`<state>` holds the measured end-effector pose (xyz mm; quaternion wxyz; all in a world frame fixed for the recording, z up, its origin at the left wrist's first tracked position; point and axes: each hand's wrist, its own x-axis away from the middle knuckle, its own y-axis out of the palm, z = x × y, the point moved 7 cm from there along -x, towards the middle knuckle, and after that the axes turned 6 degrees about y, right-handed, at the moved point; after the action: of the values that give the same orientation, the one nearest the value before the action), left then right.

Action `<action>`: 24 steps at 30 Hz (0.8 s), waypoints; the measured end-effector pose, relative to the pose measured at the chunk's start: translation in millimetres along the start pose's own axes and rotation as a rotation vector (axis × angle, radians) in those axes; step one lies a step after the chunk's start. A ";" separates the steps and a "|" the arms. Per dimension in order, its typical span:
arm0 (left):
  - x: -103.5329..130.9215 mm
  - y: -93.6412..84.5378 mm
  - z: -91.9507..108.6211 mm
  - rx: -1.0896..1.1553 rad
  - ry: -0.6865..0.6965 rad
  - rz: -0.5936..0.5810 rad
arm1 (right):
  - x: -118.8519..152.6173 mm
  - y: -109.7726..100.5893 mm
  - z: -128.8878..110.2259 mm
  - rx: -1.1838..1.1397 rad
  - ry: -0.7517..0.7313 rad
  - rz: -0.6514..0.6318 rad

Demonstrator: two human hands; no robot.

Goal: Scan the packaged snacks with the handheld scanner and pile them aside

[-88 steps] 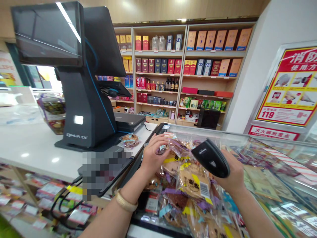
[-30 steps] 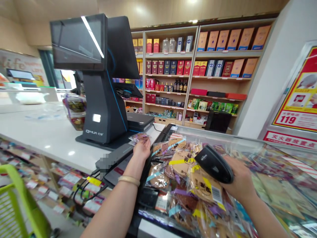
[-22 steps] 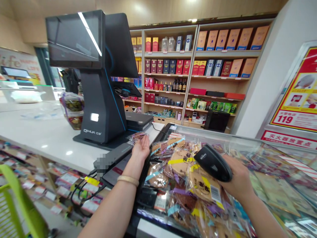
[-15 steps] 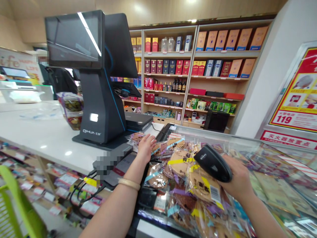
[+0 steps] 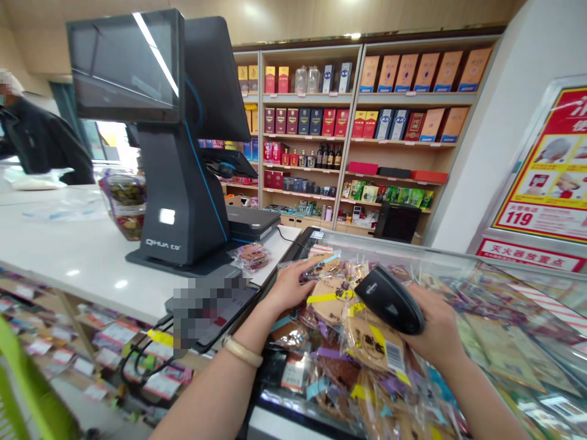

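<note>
1. L hand (image 5: pixel 288 290), mid-frame: fingers extended over round tan plastic-wrapped biscuits (image 5: pixel 329 299), nearer than R hand; grip, can't tell.
2. R hand (image 5: pixel 438 327), centre-R: clenched on black plastic handheld scanner (image 5: pixel 389 299); long axis upper L–lower R, broad head twd. biscuits.
3. Glass display case (image 5: pixel 413 247), lower R: flat pkts. (image 5: pixel 488 348) inside.

"Left of the left hand (image 5: pixel 288 288), the white tabletop (image 5: pixel 55 229) gleams with reflected light!"

"And straight beyond it, pale wooden shelving (image 5: pixel 413 98) under a wood-toned wall (image 5: pixel 293 21)!"

"Over right?"

"Past the right hand (image 5: pixel 435 324), a pale wall (image 5: pixel 509 98) with a red-and-yellow poster (image 5: pixel 545 165)!"
</note>
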<state>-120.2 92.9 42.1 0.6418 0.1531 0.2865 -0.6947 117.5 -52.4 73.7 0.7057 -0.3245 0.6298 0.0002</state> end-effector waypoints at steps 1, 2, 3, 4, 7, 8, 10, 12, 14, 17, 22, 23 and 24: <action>0.0 1.9 1.6 -0.019 0.026 -0.029 | 0.0 -0.2 -0.3 0.001 -0.005 0.003; 0.1 3.9 3.0 -0.051 0.055 -0.060 | 0.1 -0.7 -0.7 0.001 -0.013 0.008; 0.3 5.1 3.5 -0.094 0.076 -0.078 | 0.3 -1.0 -0.8 0.000 -0.018 0.012; 0.5 4.8 3.3 -0.136 0.087 -0.076 | 0.4 -1.1 -0.7 0.000 -0.019 0.014; 1.2 4.1 2.0 -0.187 0.103 -0.063 | 0.6 -0.6 0.5 0.008 -0.004 0.008; 1.4 3.7 1.8 -0.167 0.104 -0.052 | 0.6 -0.3 0.9 0.010 0.003 0.005; 1.4 1.5 1.9 -0.103 0.103 -0.007 | 0.6 -0.1 1.0 0.008 0.007 0.000; 0.9 -3.6 2.2 -0.062 0.104 0.078 | 0.5 -0.1 0.8 0.002 0.006 -0.003; 0.3 -11.0 0.9 -0.036 0.096 0.190 | 0.4 -0.7 0.5 0.000 0.000 0.001; -1.1 -20.5 -9.0 0.090 0.008 0.331 | 0.3 -1.5 0.3 -0.008 -0.004 0.006; -2.0 -21.7 -23.9 0.494 -0.164 0.430 | 0.6 -0.6 2.3 -0.011 0.020 0.001; -1.8 -20.8 -22.4 0.538 -0.166 0.431 | 0.6 -0.9 2.4 -0.011 0.021 0.007; -1.6 -19.2 -19.9 0.567 -0.164 0.423 | 0.4 -1.4 2.1 -0.012 0.021 0.013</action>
<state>-142.0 106.2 31.1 0.7240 0.3247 -0.0081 -0.6085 120.1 -52.7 73.9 0.6971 -0.3245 0.6393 0.0050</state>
